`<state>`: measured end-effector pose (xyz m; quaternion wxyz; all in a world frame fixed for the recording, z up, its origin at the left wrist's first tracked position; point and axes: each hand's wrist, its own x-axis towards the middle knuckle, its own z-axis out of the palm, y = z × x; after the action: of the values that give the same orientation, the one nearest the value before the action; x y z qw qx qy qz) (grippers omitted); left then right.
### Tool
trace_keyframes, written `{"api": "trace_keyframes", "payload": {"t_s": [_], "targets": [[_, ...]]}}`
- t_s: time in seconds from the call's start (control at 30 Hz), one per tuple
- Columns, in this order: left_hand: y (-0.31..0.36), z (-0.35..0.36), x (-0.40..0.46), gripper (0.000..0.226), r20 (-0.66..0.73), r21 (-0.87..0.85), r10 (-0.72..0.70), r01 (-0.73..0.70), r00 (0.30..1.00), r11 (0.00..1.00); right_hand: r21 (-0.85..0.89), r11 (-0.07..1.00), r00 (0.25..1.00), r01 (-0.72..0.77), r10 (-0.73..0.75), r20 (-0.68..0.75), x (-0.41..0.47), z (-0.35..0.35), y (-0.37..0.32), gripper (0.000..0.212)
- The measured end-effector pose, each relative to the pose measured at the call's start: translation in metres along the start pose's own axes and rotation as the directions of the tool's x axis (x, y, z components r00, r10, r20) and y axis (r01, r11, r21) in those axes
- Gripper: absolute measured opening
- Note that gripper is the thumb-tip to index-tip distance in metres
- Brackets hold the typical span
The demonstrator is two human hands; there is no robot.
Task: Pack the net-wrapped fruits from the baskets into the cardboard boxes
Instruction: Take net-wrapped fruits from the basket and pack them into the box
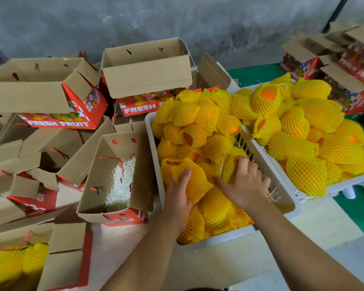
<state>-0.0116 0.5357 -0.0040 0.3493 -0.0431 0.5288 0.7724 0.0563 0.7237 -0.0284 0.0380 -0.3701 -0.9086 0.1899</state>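
A white basket [219, 238] in front of me is heaped with orange fruits in yellow foam nets. My left hand [180, 194] grips one net-wrapped fruit [195, 179] near the basket's left side. My right hand [244, 181] lies over another net-wrapped fruit [228, 171] in the same basket, fingers curled down onto it. Left of the basket stands an open cardboard box [135, 179] with white shredded paper [122, 185] at its bottom and no fruit in it.
A second white basket [345, 187] full of netted fruits sits at the right. Several open red "FRESH FRUIT" boxes [57, 122] are piled at the left and back. A box [67, 259] at bottom left holds netted fruits. More boxes [345, 66] stand at the far right.
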Motion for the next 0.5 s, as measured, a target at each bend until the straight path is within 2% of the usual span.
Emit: {"api": "trace_keyframes", "payload": {"t_s": [0.1,0.17,0.2,0.23,0.3,0.33,0.4,0.5], "targets": [[0.004,0.002,-0.002,0.095,0.045,-0.04,-0.075,0.077,0.996,0.996,0.17,0.985,0.993,-0.036,0.054,-0.101,-0.006,-0.005,-0.005,0.058],[0.007,-0.004,-0.006,0.095,0.058,-0.077,-0.045,0.05,0.997,0.996,0.29,0.957,0.983,-0.017,0.07,-0.172,-0.009,-0.012,-0.007,0.061],[0.007,-0.008,-0.007,0.092,0.06,-0.126,-0.053,0.06,0.997,0.99,0.372,0.927,0.974,0.041,0.046,-0.223,-0.014,-0.017,-0.01,0.065],[0.007,-0.016,-0.009,0.09,0.066,-0.158,-0.066,0.076,0.996,0.985,0.475,0.871,0.963,0.125,0.009,-0.27,-0.022,-0.022,-0.016,0.066],[0.013,-0.032,-0.017,0.084,0.113,-0.166,-0.059,0.078,0.992,0.983,0.68,0.683,0.946,0.268,-0.055,-0.319,-0.043,-0.033,-0.038,0.068],[0.019,-0.043,-0.023,0.081,0.126,-0.15,-0.029,0.048,0.992,0.987,0.752,0.593,0.949,0.289,-0.077,-0.305,-0.055,-0.036,-0.053,0.066],[0.039,-0.068,-0.039,0.078,0.088,-0.11,0.022,-0.013,0.996,0.994,0.852,0.467,0.971,0.237,-0.128,-0.2,-0.077,-0.036,-0.092,0.06],[0.074,-0.116,-0.067,0.067,-0.034,-0.01,0.064,-0.065,0.997,0.998,0.902,0.402,0.961,0.157,-0.271,-0.047,-0.114,-0.018,-0.163,0.051]]}}
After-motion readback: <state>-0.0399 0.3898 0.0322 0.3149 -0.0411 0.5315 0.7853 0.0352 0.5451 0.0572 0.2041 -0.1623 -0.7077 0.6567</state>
